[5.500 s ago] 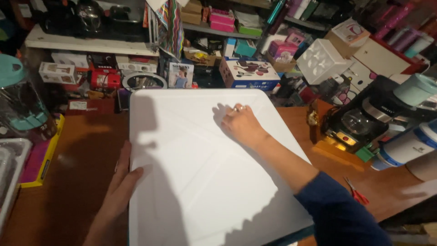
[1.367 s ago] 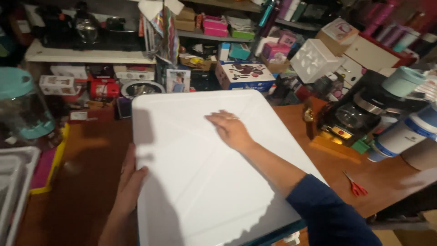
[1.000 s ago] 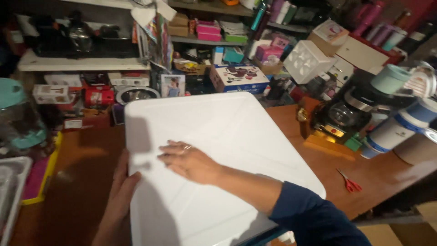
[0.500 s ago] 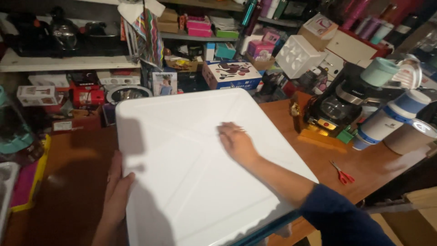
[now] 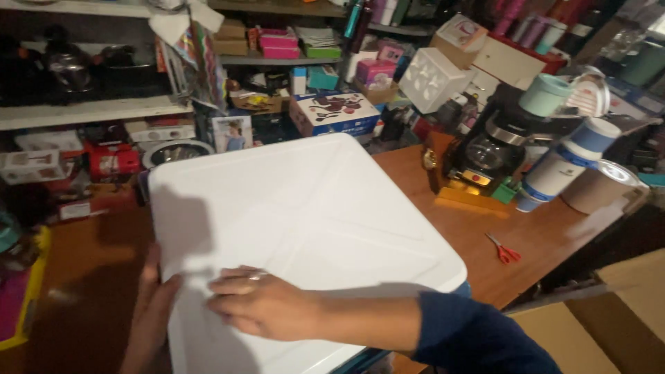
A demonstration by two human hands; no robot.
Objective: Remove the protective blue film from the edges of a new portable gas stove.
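On the wooden table (image 5: 547, 235) in front of me lies a big white lid (image 5: 305, 215), square with rounded corners and faint raised ribs. My left hand (image 5: 149, 315) rests flat against its near left edge, fingers straight, gripping nothing. My right hand (image 5: 267, 305) lies palm-down on its near part (open too). Right of the lid there is bare wood, then red scissors (image 5: 504, 251) and a coffee maker (image 5: 488, 149).

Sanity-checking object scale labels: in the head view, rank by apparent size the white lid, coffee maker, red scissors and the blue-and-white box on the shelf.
1. White lid, by far the largest, though it is also nearest the camera.
2. Coffee maker and blue-and-white box: look about alike, and the box sits farther back, so unranked.
3. Red scissors, smallest.
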